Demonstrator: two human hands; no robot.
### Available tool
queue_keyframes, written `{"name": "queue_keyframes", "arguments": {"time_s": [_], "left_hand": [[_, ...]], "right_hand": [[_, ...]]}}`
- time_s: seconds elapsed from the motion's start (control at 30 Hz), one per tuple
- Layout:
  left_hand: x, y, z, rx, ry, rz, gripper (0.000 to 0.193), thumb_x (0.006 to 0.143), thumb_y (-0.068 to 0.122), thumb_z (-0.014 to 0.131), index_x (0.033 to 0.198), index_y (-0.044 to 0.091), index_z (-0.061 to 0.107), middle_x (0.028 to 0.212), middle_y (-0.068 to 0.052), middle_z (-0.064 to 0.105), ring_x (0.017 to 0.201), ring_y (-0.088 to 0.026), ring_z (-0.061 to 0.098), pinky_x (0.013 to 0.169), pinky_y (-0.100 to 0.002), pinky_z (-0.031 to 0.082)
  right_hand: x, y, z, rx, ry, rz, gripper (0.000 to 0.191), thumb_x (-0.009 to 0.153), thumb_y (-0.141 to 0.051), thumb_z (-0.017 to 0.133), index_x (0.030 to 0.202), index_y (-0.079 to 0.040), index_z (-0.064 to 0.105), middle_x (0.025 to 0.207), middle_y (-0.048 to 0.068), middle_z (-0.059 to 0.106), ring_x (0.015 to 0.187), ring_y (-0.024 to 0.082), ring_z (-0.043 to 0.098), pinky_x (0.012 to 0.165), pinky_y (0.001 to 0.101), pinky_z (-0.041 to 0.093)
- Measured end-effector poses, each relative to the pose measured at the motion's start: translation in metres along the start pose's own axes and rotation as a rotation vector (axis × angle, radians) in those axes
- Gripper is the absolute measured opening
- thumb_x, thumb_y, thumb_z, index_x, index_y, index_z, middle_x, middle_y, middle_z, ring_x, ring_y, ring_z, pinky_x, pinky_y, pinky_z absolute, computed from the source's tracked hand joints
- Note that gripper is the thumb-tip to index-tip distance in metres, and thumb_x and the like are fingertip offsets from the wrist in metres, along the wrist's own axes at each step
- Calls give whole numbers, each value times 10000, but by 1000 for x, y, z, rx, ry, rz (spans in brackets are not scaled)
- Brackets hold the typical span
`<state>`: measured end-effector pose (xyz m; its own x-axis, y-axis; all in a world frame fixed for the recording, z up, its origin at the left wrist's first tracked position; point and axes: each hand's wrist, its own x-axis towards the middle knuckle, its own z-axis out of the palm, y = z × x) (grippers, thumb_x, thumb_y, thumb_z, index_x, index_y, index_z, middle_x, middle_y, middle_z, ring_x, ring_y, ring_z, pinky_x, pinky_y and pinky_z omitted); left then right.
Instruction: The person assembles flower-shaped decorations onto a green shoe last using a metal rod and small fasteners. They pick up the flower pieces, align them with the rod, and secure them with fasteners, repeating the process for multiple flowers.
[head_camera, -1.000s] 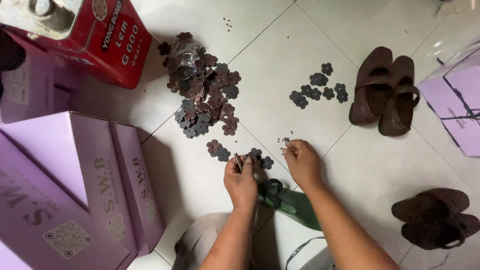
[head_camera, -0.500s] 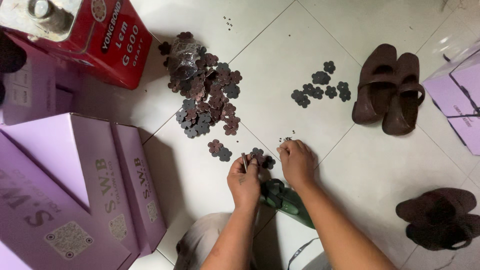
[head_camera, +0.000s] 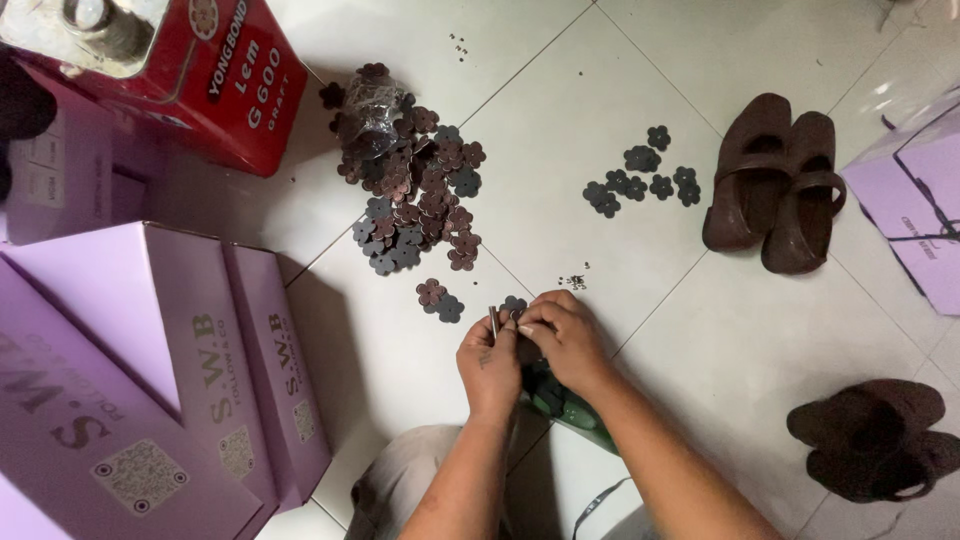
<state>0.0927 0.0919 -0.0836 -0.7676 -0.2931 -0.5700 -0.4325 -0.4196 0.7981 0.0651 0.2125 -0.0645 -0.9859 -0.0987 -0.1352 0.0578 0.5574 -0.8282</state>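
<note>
Pale glossy floor tiles (head_camera: 620, 60) with dark grout lines spread under soft light, lilac cardboard boxes (head_camera: 150, 360) stacked alongside.

— Packages? 
— Red can (head_camera: 215, 75), upper left. Lilac boxes (head_camera: 190, 370), lower left, white code labels (head_camera: 140, 475) on them.
— Elsewhere? 
— Another lilac box (head_camera: 915, 200), right edge.

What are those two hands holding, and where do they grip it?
The left hand pinches a thin metal pin near its lower end. The right hand fingers press a small dark flower piece at its edge; the exact grip is hidden.
</note>
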Motion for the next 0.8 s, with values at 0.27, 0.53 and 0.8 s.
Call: {"name": "queue_keyframes", "arguments": {"time_s": [0.27,0.53,0.8], "left_hand": [[-7,3,7,48,-84,40,125,946,65,669,1038,-10,710,876,-1,708,748,-60,588,689,-222,498],[-7,7,4,96,4,95,118,943,70,675,1020,-18,693,842,-15,695,717,-64,583,649,-230,494],[-3,4,4,66,20,-10,101,940,59,639,1022,0,648,798,-36,693,691,-93,616,645,-244,512]], "right_hand": [[4,13,-4,278,1,246,283,843,-7,741,1055,-43,557,894,18,613,809,94,584,736,259,524],[6,12,5,388,-26,297,252,839,-12,738,1053,-30,607,904,18,650,799,83,613,711,240,537],[39,2,-5,-167,193,53,190,874,-72,707,1061,-88,670,955,42,695,871,193,678,767,329,550]]}}
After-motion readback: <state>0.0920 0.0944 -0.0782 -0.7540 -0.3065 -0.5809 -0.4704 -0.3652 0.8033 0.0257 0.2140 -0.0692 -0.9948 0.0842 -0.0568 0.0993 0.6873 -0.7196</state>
